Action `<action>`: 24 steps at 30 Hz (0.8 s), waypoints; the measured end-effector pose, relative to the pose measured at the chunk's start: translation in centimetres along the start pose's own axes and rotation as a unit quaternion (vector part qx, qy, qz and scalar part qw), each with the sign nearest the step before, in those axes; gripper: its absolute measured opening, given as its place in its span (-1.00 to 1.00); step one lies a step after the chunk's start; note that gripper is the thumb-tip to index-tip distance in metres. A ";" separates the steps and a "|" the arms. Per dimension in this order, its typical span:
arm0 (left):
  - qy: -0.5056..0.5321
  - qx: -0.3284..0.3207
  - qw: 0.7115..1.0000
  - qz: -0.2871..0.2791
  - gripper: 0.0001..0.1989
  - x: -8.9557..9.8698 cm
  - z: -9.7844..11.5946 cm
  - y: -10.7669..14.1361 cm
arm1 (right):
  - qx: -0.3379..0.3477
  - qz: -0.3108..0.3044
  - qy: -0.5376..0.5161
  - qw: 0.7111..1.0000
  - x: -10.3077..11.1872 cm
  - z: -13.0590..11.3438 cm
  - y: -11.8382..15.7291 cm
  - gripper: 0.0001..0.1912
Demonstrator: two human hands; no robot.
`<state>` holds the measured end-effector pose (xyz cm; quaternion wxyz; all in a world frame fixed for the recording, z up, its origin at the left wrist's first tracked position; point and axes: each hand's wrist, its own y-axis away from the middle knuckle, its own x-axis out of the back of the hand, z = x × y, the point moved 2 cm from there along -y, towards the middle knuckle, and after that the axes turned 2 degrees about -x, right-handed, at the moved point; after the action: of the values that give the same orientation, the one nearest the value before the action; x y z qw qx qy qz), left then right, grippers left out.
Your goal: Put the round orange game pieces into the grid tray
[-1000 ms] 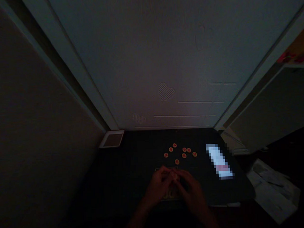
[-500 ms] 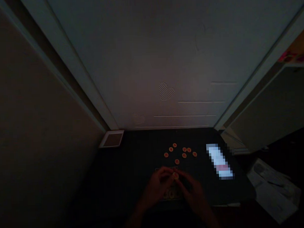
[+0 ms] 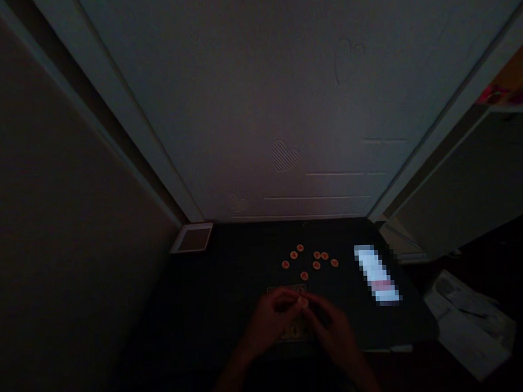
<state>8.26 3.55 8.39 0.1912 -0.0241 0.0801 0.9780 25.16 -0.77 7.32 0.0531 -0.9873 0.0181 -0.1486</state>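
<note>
Above the middle front of the dark table, my left hand [image 3: 268, 320] and my right hand [image 3: 333, 326] meet at the fingertips. Pinched between them is a small, pale, round disc [image 3: 303, 302]; its markings are too blurred to read. Directly below lies a flat rectangular board [image 3: 292, 339] with round shapes on it, largely covered by my hands. Just beyond my fingers, a loose round disc [image 3: 304, 275] with a red mark rests on the table, and several similar discs [image 3: 316, 265] are scattered farther back.
A lit, pixelated slab [image 3: 377, 275] lies on the right of the dark table [image 3: 230, 283]. At the back left corner sits a pale-framed tray-like object [image 3: 194, 239]. A panel [image 3: 258, 93] with raised hearts stands behind. Papers [image 3: 472, 326] lie low at the right.
The disc between my fingers has turned a little, and its red mark no longer shows clearly. Both hands stay in nearly the same place. The loose discs have not moved.
</note>
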 end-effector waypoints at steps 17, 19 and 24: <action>-0.154 -0.035 0.974 0.160 -0.73 5.2 -0.9 -0.1 | -0.047 0.065 -0.071 0.994 1.0 1.8 -0.3 -0.62; -0.177 -0.040 0.965 0.189 -0.73 6.5 -1.6 -0.1 | -0.051 0.069 -0.068 0.994 1.0 2.2 -0.4 -0.62; -0.226 -0.043 0.949 0.215 -0.74 8.2 -3.9 0.2 | -0.067 0.068 -0.062 0.993 0.9 3.1 -0.5 -0.63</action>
<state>0.65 5.77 3.98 -0.0119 0.2067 -0.0042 0.9783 26.92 0.00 4.70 -0.0022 -0.9925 0.0917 -0.0811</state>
